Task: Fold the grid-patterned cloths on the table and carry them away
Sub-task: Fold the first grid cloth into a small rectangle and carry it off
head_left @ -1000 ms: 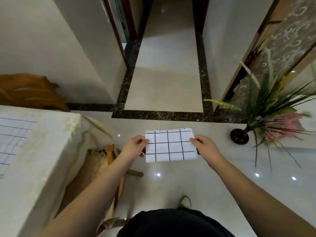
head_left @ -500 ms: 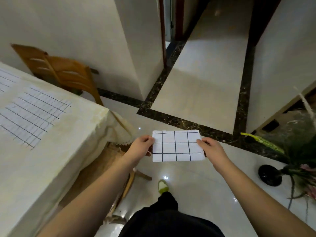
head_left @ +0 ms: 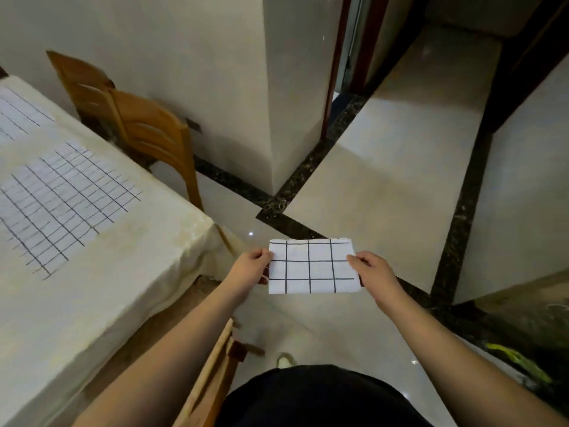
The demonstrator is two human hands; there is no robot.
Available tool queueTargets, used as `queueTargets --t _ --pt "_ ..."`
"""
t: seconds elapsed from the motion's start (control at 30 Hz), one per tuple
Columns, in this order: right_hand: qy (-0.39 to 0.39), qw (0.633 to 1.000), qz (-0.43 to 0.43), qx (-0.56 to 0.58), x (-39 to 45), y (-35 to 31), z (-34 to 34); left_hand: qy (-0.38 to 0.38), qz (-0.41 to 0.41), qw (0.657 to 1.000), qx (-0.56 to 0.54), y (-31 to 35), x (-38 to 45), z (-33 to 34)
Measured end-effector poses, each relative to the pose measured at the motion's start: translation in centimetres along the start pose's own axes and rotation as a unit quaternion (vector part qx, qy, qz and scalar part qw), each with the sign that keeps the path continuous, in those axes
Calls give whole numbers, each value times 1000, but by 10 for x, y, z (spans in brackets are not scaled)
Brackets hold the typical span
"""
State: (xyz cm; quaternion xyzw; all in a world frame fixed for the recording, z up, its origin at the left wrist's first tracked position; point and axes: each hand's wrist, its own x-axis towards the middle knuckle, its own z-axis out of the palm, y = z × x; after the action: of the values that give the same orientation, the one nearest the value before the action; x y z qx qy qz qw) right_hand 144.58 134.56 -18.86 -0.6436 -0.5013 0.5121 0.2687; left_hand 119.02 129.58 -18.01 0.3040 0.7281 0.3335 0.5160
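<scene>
A folded white cloth with a black grid [head_left: 312, 266] hangs flat in the air over the floor, to the right of the table. My left hand [head_left: 251, 268] pinches its left edge and my right hand [head_left: 371, 269] pinches its right edge. On the table [head_left: 92, 288], covered with a cream tablecloth, an unfolded grid-patterned cloth [head_left: 61, 201] lies spread flat at the left. Part of another grid cloth [head_left: 18, 115] shows at the far left edge.
A wooden chair [head_left: 135, 124] stands behind the table against the wall. Another chair's wooden back [head_left: 212, 374] sits below my left arm at the table's near corner. A wall corner [head_left: 277, 118] juts out ahead, with a hallway to its right. Plant leaves [head_left: 520, 362] lie at lower right.
My view has swung left: the table and its spread cloth have come further into sight, and the plant vase has slid out at the right. Both hands keep the same hold on the folded cloth.
</scene>
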Motion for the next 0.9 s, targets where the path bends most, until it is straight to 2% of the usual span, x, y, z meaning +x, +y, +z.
queueTargets --t 0.3,0.47,0.67,0.9 --pt "-74 996 -16 -45 63 -39 31 61 -2 998 -34 0 36 -30" --pt "-142 987 -24 -76 108 -50 57 105 -26 991 -80 -6 53 -43" --pt "-249 963 -28 -101 177 -75 88 184 -96 971 -119 2 76 -46" --pt "-342 930 -45 -128 239 -119 101 258 -127 947 -146 34 99 -35"
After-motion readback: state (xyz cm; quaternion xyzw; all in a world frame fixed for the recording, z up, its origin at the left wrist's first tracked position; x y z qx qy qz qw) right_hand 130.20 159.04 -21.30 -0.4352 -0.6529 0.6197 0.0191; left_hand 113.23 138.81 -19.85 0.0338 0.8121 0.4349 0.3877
